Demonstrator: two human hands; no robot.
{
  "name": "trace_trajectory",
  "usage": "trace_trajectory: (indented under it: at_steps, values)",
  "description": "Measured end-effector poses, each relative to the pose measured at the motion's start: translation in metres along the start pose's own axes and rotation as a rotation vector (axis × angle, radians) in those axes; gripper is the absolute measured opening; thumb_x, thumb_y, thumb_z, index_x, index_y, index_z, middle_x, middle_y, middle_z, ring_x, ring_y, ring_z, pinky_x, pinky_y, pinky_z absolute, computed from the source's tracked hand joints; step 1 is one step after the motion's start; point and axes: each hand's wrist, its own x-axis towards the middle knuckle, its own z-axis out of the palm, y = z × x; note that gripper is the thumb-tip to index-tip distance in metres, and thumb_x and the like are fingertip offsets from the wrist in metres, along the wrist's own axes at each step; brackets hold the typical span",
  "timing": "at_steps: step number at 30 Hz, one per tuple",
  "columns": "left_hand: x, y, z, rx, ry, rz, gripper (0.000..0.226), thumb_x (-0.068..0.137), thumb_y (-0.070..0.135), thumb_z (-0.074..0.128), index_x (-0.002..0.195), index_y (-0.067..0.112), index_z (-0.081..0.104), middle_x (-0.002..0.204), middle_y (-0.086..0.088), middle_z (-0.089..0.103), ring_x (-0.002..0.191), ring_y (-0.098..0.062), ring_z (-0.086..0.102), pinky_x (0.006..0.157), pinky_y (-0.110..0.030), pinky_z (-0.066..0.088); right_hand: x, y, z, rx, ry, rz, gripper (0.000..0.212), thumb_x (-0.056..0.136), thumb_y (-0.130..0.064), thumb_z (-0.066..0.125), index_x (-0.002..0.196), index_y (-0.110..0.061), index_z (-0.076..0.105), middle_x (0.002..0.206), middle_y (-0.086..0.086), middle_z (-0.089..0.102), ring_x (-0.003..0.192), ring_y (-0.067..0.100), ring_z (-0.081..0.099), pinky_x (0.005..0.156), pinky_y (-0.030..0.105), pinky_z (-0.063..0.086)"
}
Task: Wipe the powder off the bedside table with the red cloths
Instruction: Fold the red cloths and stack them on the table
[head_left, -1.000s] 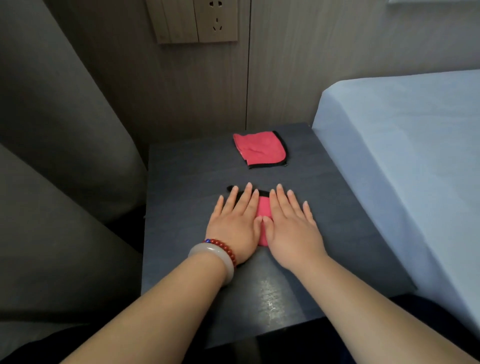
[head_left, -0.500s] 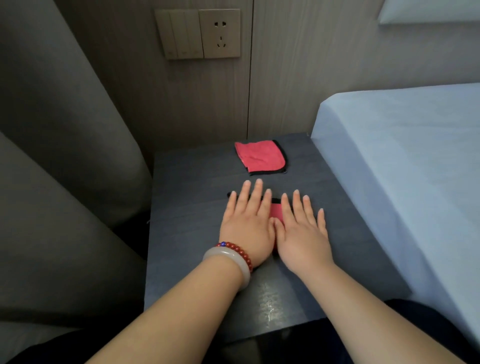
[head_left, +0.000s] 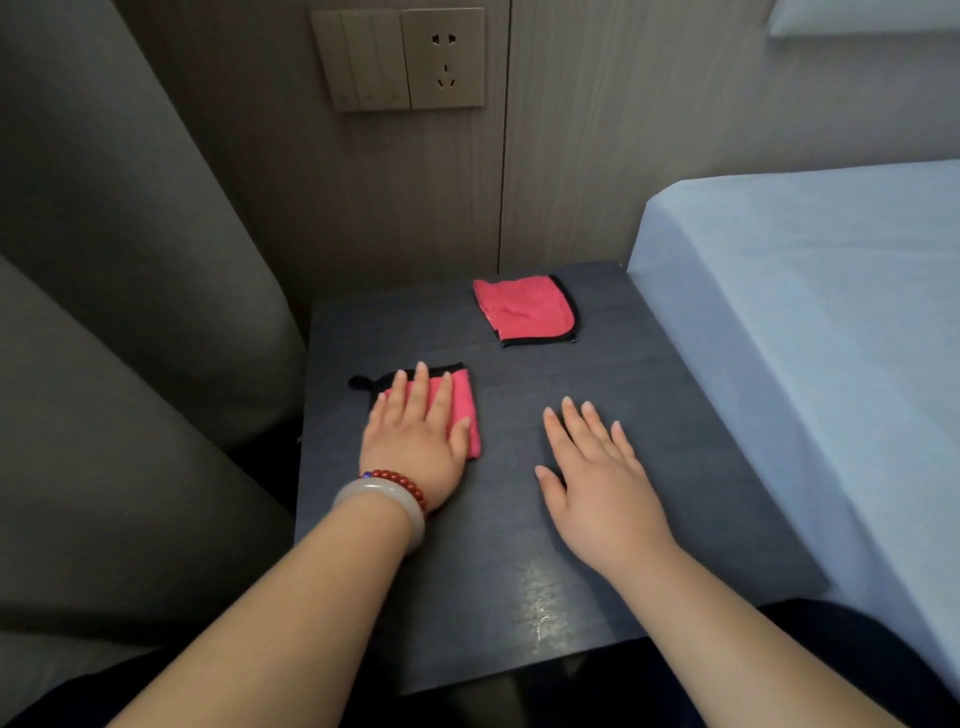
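The dark bedside table (head_left: 649, 374) fills the middle of the view. My left hand (head_left: 415, 441), with a bead bracelet and a pale bangle at the wrist, lies flat with spread fingers on a folded red cloth (head_left: 462, 410) edged in black, near the table's left side. My right hand (head_left: 597, 478) lies flat on the bare tabletop to the right, fingers apart, holding nothing. A second red cloth (head_left: 524, 309) with a black edge lies folded at the back of the table. A pale smear of powder (head_left: 537, 597) shows near the front edge.
A bed with a light blue sheet (head_left: 805, 312) borders the table on the right. Grey curtain folds (head_left: 130, 312) hang to the left. A wood-panel wall with a switch and socket plate (head_left: 405, 57) stands behind.
My two hands were side by side on the near cloth. My left hand has slid left with the cloth under it; my right hand has come off the cloth onto the bare table.
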Motion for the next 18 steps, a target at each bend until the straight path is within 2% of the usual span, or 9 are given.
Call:
trace_trajectory:
  at_steps: [4,8,15,18]
  values:
    - [0.010,-0.006,-0.010,-0.008,-0.043,-0.037,0.062,0.099,0.049,0.016,0.155,0.027,-0.001,0.163,-0.002,-0.010,0.149,-0.025,-0.010,0.120,-0.044,-0.003,0.005,-0.014,0.004,0.003,0.002,-0.036,0.066,0.093,-0.045,0.017,0.152,-0.018,0.029,0.160,0.003,0.022,0.149,0.018,0.012,0.118,0.034,-0.001]
    - [0.014,0.002,-0.002,-0.029,-0.006,-0.005,0.062,0.098,0.053,0.013,0.154,0.031,-0.004,0.162,-0.001,-0.012,0.148,-0.025,-0.012,0.118,-0.048,-0.005,0.046,-0.028,-0.001,0.019,0.021,-0.067,0.059,0.101,-0.042,0.032,0.155,-0.020,0.020,0.163,0.002,0.010,0.150,0.019,0.003,0.119,0.035,-0.003]
    - [0.075,-0.024,-0.016,-0.039,-0.111,-0.104,0.062,0.098,0.055,0.014,0.153,0.035,-0.007,0.161,0.002,-0.017,0.147,-0.025,-0.016,0.118,-0.050,-0.006,0.149,-0.021,-0.008,-0.042,-0.027,0.015,0.064,0.100,-0.049,0.029,0.156,-0.027,0.007,0.164,-0.001,-0.001,0.150,0.021,-0.005,0.121,0.042,-0.001]
    - [0.093,-0.031,-0.018,-0.037,-0.121,-0.123,0.061,0.098,0.055,0.013,0.153,0.035,-0.008,0.161,0.002,-0.019,0.147,-0.026,-0.018,0.117,-0.051,-0.007,0.181,-0.020,-0.003,-0.057,-0.068,0.055,0.069,0.099,-0.047,0.035,0.156,-0.020,0.009,0.164,0.001,0.001,0.150,0.023,-0.001,0.121,0.040,0.001]
